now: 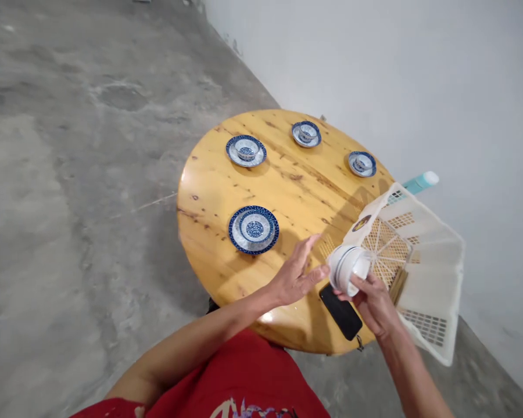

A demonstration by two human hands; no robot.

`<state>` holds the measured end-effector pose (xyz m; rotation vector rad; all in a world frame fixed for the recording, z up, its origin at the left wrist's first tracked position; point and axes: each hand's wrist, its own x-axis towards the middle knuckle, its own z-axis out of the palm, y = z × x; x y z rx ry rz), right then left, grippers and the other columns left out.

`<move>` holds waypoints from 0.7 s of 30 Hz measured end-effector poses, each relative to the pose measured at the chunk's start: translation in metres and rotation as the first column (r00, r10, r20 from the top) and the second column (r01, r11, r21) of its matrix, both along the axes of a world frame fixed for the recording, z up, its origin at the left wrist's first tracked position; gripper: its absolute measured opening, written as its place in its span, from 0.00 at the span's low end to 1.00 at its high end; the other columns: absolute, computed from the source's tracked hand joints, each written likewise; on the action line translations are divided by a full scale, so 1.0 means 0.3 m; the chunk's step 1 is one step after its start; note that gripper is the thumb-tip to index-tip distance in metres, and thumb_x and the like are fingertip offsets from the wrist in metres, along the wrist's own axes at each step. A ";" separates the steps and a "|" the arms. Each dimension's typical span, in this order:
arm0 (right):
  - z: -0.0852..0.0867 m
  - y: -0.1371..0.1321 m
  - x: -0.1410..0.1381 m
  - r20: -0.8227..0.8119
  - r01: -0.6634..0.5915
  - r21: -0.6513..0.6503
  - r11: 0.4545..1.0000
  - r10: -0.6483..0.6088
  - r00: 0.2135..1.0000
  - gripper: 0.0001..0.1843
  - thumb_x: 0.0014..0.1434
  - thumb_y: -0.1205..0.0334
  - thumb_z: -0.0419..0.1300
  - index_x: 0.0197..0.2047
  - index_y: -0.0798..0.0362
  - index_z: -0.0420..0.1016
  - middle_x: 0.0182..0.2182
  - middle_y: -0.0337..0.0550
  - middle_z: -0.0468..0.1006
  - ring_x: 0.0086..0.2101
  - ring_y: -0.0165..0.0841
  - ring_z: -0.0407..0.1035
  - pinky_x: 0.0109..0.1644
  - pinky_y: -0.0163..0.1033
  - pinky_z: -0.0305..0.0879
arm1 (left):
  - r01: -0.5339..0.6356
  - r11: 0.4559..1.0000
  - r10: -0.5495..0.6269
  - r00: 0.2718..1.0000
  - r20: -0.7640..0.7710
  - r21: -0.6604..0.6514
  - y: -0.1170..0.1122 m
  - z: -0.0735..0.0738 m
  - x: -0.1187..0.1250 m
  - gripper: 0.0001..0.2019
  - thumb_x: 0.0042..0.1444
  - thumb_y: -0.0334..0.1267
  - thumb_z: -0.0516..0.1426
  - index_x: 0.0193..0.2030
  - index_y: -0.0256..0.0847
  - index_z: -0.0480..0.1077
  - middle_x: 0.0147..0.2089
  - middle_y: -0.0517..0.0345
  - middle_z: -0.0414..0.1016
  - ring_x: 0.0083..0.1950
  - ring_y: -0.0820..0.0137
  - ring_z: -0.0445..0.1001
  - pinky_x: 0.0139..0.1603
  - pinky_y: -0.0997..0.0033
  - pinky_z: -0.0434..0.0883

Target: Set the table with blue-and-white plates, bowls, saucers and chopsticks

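My right hand (372, 302) grips a small stack of white bowls (351, 268) with blue lines, tilted on its side above the table. Fingers stretched and apart, my left hand (298, 273) is just left of the stack; whether its thumb touches the bowls I cannot tell. The nearest blue-and-white plate (253, 248) lies left of my left hand, with a bowl (255, 225) on it. Beneath the held stack lies a black phone (340, 312). To the right of the bowls stands a white plastic basket (436, 255) with something wooden-looking inside.
Farther back on the round wooden table (209, 191) are a left plate (234, 155), a middle plate (305, 143) and a right plate (353, 165), each bearing a bowl. A turquoise bottle (418, 183) with a white cap shows behind the basket. A white wall (396, 75) borders the far side.
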<state>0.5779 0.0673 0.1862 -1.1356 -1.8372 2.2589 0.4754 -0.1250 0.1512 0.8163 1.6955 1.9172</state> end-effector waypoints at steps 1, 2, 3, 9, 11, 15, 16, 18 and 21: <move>-0.017 -0.071 0.001 0.004 -0.016 -0.026 1.000 0.016 1.000 0.25 0.48 0.54 0.75 0.47 0.55 0.75 0.34 0.47 0.82 0.26 0.35 0.76 0.27 0.37 0.75 | 0.041 0.999 -0.042 0.998 0.050 0.017 -0.032 0.013 0.000 0.37 0.65 0.54 0.52 0.75 0.41 0.46 0.74 0.38 0.53 0.71 0.53 0.59 0.60 0.55 0.71; -0.035 -0.139 -0.001 0.001 -0.024 -0.046 0.999 0.024 1.000 0.25 0.49 0.53 0.74 0.47 0.55 0.75 0.34 0.47 0.82 0.26 0.34 0.76 0.27 0.36 0.75 | 0.068 0.997 -0.070 0.994 0.079 0.020 -0.066 0.018 0.002 0.37 0.65 0.55 0.52 0.75 0.40 0.48 0.74 0.38 0.53 0.71 0.53 0.59 0.62 0.55 0.70; -0.054 -0.204 -0.004 -0.005 -0.025 -0.063 0.998 0.024 1.000 0.25 0.49 0.53 0.74 0.47 0.55 0.75 0.35 0.46 0.81 0.27 0.33 0.75 0.27 0.36 0.75 | 0.082 0.997 -0.083 0.993 0.089 0.012 -0.101 0.017 0.004 0.37 0.64 0.55 0.53 0.74 0.39 0.49 0.73 0.38 0.54 0.71 0.53 0.59 0.65 0.53 0.67; -0.153 -0.503 -0.043 0.019 0.003 -0.016 1.000 -0.003 1.000 0.28 0.49 0.48 0.72 0.49 0.56 0.75 0.38 0.46 0.80 0.31 0.35 0.74 0.27 0.38 0.76 | 0.002 0.990 0.014 0.994 0.111 -0.139 -0.290 -0.068 -0.004 0.30 0.64 0.50 0.54 0.68 0.35 0.60 0.67 0.39 0.63 0.69 0.56 0.62 0.71 0.54 0.58; -0.178 -0.571 -0.057 0.037 -0.004 0.057 0.998 0.002 0.999 0.29 0.50 0.46 0.71 0.49 0.56 0.74 0.39 0.47 0.80 0.31 0.36 0.74 0.27 0.39 0.76 | -0.037 0.984 0.069 0.982 0.178 -0.175 -0.342 -0.102 -0.009 0.26 0.66 0.48 0.51 0.66 0.36 0.62 0.67 0.41 0.64 0.68 0.58 0.63 0.71 0.56 0.59; -0.218 -0.666 -0.076 0.055 -0.105 0.187 0.977 0.097 0.994 0.29 0.53 0.44 0.67 0.49 0.57 0.73 0.36 0.46 0.78 0.32 0.37 0.74 0.26 0.39 0.75 | -0.091 0.974 0.158 0.930 0.331 -0.207 -0.436 -0.142 0.000 0.25 0.67 0.51 0.48 0.65 0.40 0.62 0.65 0.46 0.68 0.64 0.60 0.68 0.67 0.59 0.63; -0.228 -0.682 -0.078 0.057 -0.137 0.199 0.970 0.128 0.990 0.29 0.54 0.43 0.65 0.49 0.57 0.72 0.36 0.46 0.78 0.31 0.37 0.74 0.25 0.39 0.75 | -0.108 0.970 0.183 0.913 0.364 -0.217 -0.456 -0.148 0.008 0.26 0.67 0.53 0.48 0.65 0.41 0.62 0.64 0.47 0.70 0.62 0.60 0.69 0.65 0.60 0.65; -0.246 -0.699 -0.079 0.068 -0.202 0.204 0.958 0.192 0.979 0.29 0.54 0.42 0.63 0.49 0.58 0.71 0.34 0.46 0.77 0.26 0.34 0.72 0.23 0.39 0.73 | -0.142 0.957 0.240 0.880 0.410 -0.254 -0.488 -0.156 0.030 0.27 0.67 0.56 0.47 0.65 0.41 0.62 0.63 0.47 0.71 0.59 0.60 0.71 0.61 0.61 0.68; -0.271 -0.689 -0.065 0.086 -0.308 0.256 0.916 0.295 0.952 0.29 0.55 0.42 0.61 0.49 0.58 0.70 0.33 0.45 0.77 0.24 0.33 0.70 0.21 0.38 0.70 | -0.181 0.935 0.305 0.849 0.432 -0.303 -0.509 -0.169 0.074 0.30 0.66 0.59 0.46 0.66 0.40 0.61 0.61 0.47 0.72 0.55 0.60 0.73 0.56 0.63 0.71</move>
